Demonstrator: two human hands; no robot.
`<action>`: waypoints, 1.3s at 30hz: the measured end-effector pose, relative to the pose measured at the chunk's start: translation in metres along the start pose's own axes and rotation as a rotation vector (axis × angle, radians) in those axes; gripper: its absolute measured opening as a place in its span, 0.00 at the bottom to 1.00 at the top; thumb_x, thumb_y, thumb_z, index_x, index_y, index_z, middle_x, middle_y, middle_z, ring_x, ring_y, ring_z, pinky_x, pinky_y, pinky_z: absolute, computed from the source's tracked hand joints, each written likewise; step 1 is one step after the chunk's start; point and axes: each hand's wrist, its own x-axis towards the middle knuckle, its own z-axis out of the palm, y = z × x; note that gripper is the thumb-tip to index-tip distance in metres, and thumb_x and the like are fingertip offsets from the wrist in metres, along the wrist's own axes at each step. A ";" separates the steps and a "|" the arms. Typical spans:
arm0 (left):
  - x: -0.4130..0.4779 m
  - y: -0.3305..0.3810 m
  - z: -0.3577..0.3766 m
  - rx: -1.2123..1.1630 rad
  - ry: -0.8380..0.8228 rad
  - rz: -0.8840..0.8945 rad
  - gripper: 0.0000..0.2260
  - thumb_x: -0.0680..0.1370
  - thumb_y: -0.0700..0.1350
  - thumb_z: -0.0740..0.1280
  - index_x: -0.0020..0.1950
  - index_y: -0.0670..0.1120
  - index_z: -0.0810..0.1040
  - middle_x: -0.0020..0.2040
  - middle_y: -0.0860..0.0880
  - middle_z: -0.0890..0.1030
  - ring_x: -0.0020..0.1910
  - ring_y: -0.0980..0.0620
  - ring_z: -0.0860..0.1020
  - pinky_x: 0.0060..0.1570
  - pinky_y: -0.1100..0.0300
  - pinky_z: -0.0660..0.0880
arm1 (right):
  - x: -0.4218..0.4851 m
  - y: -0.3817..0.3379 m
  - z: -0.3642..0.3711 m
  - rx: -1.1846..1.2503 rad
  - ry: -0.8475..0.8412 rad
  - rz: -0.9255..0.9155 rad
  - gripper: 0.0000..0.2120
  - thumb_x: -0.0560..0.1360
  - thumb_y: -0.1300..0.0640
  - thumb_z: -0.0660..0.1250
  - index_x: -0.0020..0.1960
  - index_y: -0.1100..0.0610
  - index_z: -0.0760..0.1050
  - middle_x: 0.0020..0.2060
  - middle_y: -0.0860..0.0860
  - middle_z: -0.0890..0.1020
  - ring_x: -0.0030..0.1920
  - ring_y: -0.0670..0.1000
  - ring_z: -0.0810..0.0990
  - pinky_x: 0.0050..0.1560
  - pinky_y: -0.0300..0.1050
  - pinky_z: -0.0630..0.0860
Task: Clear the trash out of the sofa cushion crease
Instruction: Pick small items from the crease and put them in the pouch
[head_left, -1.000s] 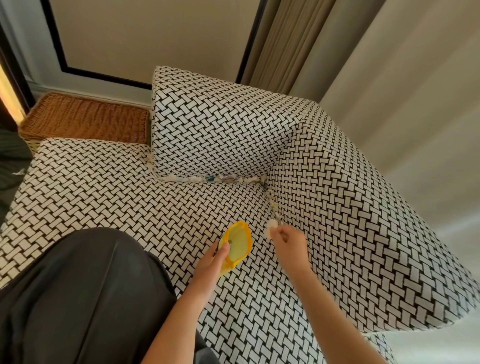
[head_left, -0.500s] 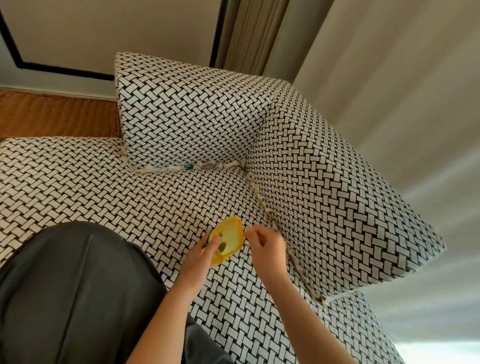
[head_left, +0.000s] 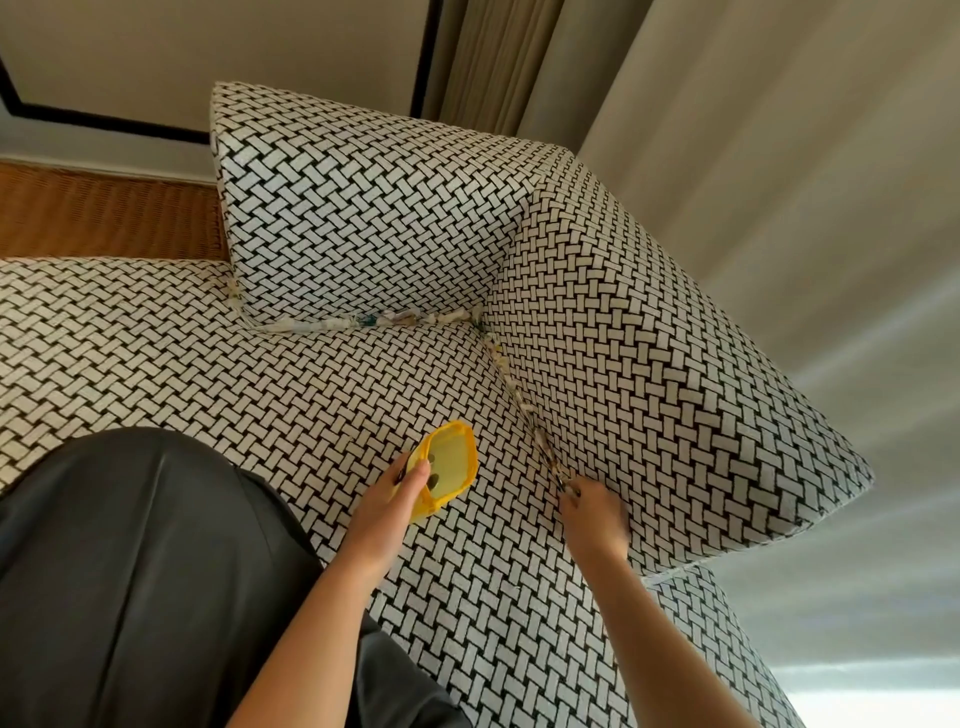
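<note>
Two hands are at work on the black and white sofa seat (head_left: 249, 374). The left hand (head_left: 387, 499) holds a little yellow bag (head_left: 454, 460) by its edge, with the thumb curled over the rim and the other fingers underneath. It keeps the mouth of the bag wide and turned up, and holds it close to the other hand, I think so each piece has only a short trip to drop in. A couple of dark bits show inside the bag. The right hand (head_left: 595, 514) is down at the crease where the seat meets the side cushion (head_left: 665, 374). Its fingers (head_left: 569, 491) are bunched together and poke into the gap, but I cannot tell if they have got hold of a piece. The trash (head_left: 514, 387) sits tucked in that crease in a thin line that runs up to the corner. More of it lies along the bottom of the back cushion (head_left: 363, 208), from the corner to that cushion's left end. It stays there because the cushions squeeze it in, so it has to be picked out bit by bit. Lots of it is still in the crease, so I think the job is far from done. The person's dark trousers (head_left: 130, 571) rest on the seat close by
</note>
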 end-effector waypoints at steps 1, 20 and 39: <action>0.000 0.000 0.000 -0.001 0.002 0.002 0.34 0.67 0.71 0.52 0.66 0.53 0.69 0.52 0.54 0.75 0.55 0.52 0.74 0.60 0.49 0.72 | 0.001 -0.002 0.001 -0.020 0.002 0.009 0.08 0.79 0.58 0.59 0.52 0.56 0.77 0.38 0.50 0.79 0.35 0.48 0.78 0.34 0.40 0.77; 0.003 -0.005 -0.001 -0.021 -0.009 -0.006 0.35 0.69 0.68 0.52 0.70 0.51 0.67 0.59 0.49 0.75 0.58 0.50 0.73 0.62 0.51 0.70 | 0.006 -0.026 0.009 -0.185 0.072 0.047 0.08 0.79 0.60 0.58 0.53 0.59 0.75 0.42 0.53 0.80 0.36 0.49 0.77 0.31 0.39 0.72; 0.004 -0.004 0.000 -0.074 -0.038 -0.022 0.36 0.68 0.69 0.54 0.70 0.50 0.67 0.59 0.48 0.76 0.56 0.53 0.75 0.62 0.52 0.71 | -0.040 -0.080 -0.003 0.683 0.133 -0.215 0.08 0.78 0.58 0.61 0.41 0.55 0.76 0.24 0.46 0.70 0.22 0.42 0.61 0.22 0.31 0.60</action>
